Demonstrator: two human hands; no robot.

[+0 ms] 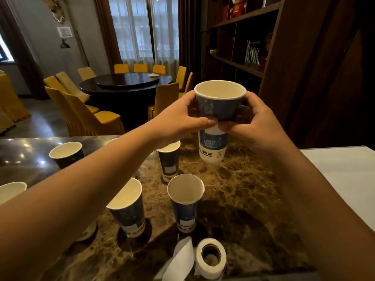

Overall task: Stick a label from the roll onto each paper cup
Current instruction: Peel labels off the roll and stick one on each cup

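Note:
I hold a tall blue-and-white paper cup [218,110] upright in the air above the marble counter [243,189]. My left hand [178,118] grips its left side and my right hand [255,122] its right side. Both thumbs press on a white label at the cup's middle. The label roll [211,258] lies on the counter near the front edge, with a loose strip of white backing paper [182,258] curling off to its left. Several other blue cups stand on the counter; three [169,161] [185,201] [128,207] show a white label low on the side.
More cups [67,154] [11,190] stand at the left of the counter, partly behind my left forearm. A white surface [345,179] adjoins the counter on the right. A dark shelf unit [243,37] rises behind it; a round table with yellow chairs [125,82] is beyond.

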